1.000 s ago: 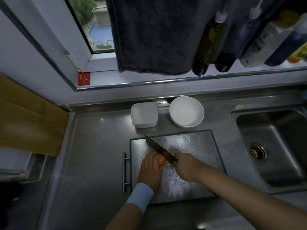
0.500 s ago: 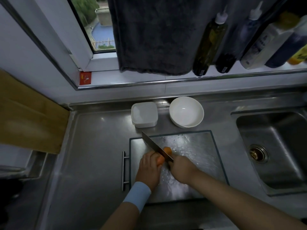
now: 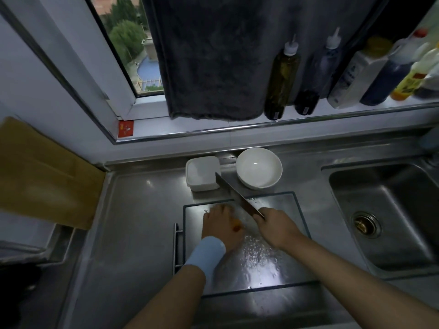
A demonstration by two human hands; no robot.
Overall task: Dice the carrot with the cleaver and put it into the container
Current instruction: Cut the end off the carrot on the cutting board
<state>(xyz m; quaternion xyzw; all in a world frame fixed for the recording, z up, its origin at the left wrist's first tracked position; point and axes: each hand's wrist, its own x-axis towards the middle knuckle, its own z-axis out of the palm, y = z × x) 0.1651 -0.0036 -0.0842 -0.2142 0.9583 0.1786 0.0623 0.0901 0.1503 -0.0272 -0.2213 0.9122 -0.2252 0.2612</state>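
From my remote seat: steel cutting board (image 3: 280, 203) sits centre of the counter (image 3: 133, 222), wet w/ droplets toward 6 o'clock. L hand (image 3: 219, 224) lies palm-down on the board's 9 o'clock half, light-blue wristband (image 3: 206, 252) at the wrist. Its fingers are close together and bent over the carrot (image 3: 236, 225), holding it down. Tips are blurred, so I can't tell more of the grip. Only a thin orange sliver of carrot shows, at the hand's 3 o'clock edge by the thumb; the rest is hidden under the hand. R hand (image 3: 275, 227) is just beside, at 3 o'clock of the L, fingers wrapped tight round the cleaver's handle, which is buried in the fist. Cleaver (image 3: 237, 195) blade runs out toward 11 o'clock, past the board's far edge; in my view its tip overlaps the R rim of the container (image 3: 202, 173). I can't tell if the edge touches the carrot. Container, white & square, stands off the board at 11 o'clock, w/ a white bowl (image 3: 259, 167) beside it at 12–1 o'clock. Sink (image 3: 392, 217) at 3 o'clock. Dark towel (image 3: 213, 55) hangs at 12, sauce bottles (image 3: 281, 77) along the sill toward 1–2 o'clock.
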